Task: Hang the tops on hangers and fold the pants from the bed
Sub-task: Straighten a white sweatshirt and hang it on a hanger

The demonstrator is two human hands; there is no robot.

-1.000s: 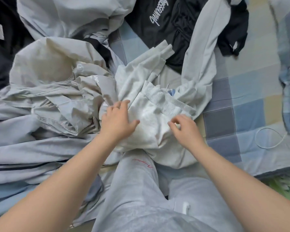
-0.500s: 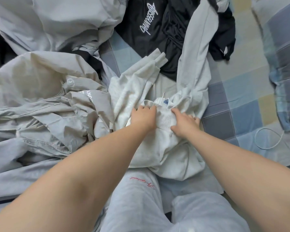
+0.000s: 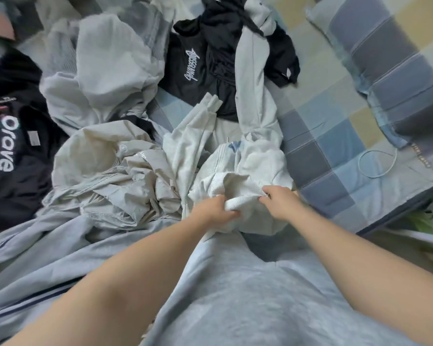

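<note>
- An off-white knit garment (image 3: 250,171) lies bunched mid-bed (image 3: 335,136), its ribbed band (image 3: 238,203) gripped by the left hand (image 3: 216,211) and the right hand (image 3: 278,202).
- A crumpled beige garment (image 3: 103,166) sits touching its left side.
- A black top with white script (image 3: 193,66) lies beyond, partly under a pale grey sleeve (image 3: 255,96).
- A black top with large white letters (image 3: 8,146) lies far left.
- A grey garment with a dark stripe (image 3: 35,265) spreads nearest the camera, at lower left.

We record: white garment (image 3: 255,168), its ribbed hem held by our left grip (image 3: 216,208) and right grip (image 3: 279,202). Left of it, beige jacket (image 3: 103,161); beyond it, black top (image 3: 193,68); right of it, checked bed (image 3: 335,136) and white cable (image 3: 378,163).
</note>
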